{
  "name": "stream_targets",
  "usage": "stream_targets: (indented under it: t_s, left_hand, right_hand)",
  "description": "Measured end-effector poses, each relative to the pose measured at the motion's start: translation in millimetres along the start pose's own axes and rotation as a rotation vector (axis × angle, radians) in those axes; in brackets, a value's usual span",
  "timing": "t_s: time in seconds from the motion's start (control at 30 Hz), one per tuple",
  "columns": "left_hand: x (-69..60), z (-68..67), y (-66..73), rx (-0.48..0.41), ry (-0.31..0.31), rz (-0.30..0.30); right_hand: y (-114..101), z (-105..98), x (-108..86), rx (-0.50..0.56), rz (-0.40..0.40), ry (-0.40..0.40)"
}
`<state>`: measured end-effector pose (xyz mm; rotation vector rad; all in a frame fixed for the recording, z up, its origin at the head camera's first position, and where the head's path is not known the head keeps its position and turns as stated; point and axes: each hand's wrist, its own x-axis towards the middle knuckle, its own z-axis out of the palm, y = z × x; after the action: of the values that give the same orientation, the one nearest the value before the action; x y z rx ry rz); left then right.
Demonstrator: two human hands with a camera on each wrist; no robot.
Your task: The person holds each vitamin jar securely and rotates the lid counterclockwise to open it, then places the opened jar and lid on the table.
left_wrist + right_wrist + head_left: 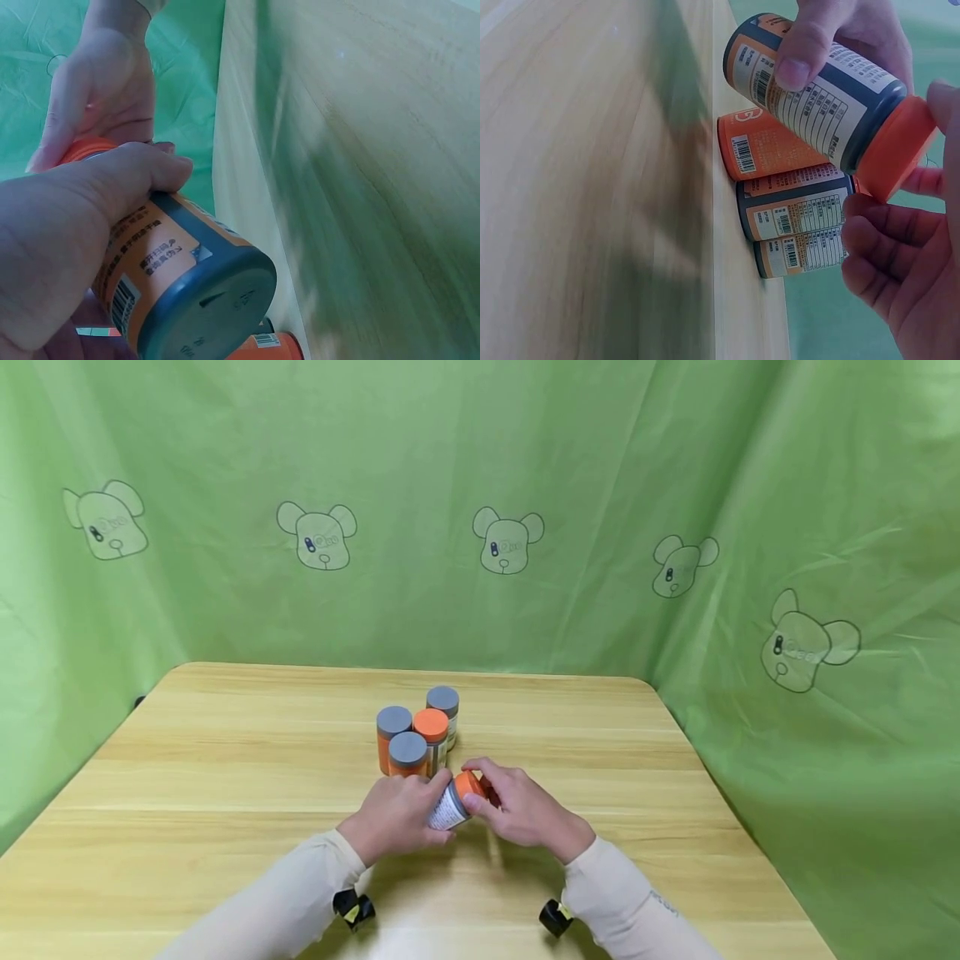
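A dark grey supplement bottle with an orange and white label is tilted above the table, its orange cap pointing up and right. My left hand grips the bottle's body; in the left wrist view the dark base faces the camera. The thumb and fingers of my right hand hold the cap, which sits on the bottle's neck in the right wrist view. Just beyond my left hand stand two orange bottles with grey caps, one in front and one at the left.
Behind them stand an orange-capped dark bottle and another grey-capped bottle, all close together. The wooden table extends around them. Green curtains hang beyond its back and side edges.
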<state>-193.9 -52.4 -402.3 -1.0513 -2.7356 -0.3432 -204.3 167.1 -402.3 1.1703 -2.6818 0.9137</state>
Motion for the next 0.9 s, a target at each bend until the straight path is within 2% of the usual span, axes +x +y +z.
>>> stream_targets:
  t_s: [0.23,0.4,0.57,0.9]
  left_hand:
    - [0.0,0.9,-0.2,0.002,-0.005,-0.008]
    - [-0.3,1.3,0.2,-0.003,-0.008,-0.008]
    - [-1.3,1.3,0.3,-0.014,-0.012,-0.016]
    - [0.5,2.7,-1.0,-0.005,-0.014,-0.013]
  right_hand:
    - [3.2,-0.4,-1.2,0.045,-0.052,-0.006]
    - [2.6,-0.4,-0.9,0.016,-0.025,0.018]
    - [0.1,1.1,0.3,0.026,0.008,0.003]
    - [1.2,-0.4,-1.1,0.035,-0.046,0.004]
